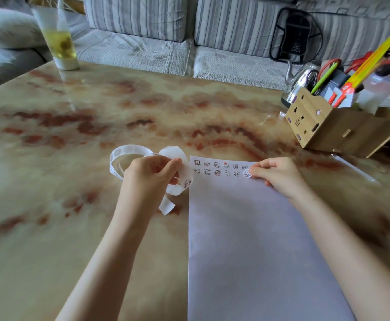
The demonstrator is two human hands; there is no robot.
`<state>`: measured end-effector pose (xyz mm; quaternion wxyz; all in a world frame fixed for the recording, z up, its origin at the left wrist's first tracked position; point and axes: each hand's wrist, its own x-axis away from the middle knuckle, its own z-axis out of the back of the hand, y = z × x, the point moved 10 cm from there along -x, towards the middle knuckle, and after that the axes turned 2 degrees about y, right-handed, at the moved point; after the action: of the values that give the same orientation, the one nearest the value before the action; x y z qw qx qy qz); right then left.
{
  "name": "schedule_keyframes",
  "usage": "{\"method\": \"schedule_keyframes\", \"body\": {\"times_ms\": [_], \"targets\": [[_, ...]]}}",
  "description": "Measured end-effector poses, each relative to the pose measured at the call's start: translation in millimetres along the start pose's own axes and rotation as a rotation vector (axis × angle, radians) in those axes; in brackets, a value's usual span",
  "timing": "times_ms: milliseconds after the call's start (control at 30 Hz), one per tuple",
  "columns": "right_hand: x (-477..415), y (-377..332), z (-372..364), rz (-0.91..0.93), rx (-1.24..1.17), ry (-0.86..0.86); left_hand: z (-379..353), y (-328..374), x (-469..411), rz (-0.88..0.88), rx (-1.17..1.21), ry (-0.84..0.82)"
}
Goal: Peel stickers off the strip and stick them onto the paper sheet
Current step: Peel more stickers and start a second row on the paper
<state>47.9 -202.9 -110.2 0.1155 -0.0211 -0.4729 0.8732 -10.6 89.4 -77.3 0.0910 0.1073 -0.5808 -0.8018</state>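
The left hand [152,172] grips the white strip [120,156], fingers [166,166] curled round it; its loops curl beyond and below them, just left of the sheet [258,251]. The right hand [279,174] rests on the sheet's top corner, its loosely curled fingers [261,172] holding a round sticker [247,173] by its right edge against the paper, ending two rows of stickers. The sheet lies flat on the marbled surface [96,112], a box [328,128] well beyond the right fingers

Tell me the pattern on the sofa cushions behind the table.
Grey and white vertical stripes on the sofa cushions, clearest in the head view.
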Motion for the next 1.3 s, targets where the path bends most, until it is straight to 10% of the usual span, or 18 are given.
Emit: {"method": "schedule_keyframes", "body": {"times_ms": [1300], "targets": [[-2.0, 3.4, -3.2, 0.057, 0.066, 0.114, 0.7, -3.6, -1.5, 0.028, -0.002, -0.006]]}}
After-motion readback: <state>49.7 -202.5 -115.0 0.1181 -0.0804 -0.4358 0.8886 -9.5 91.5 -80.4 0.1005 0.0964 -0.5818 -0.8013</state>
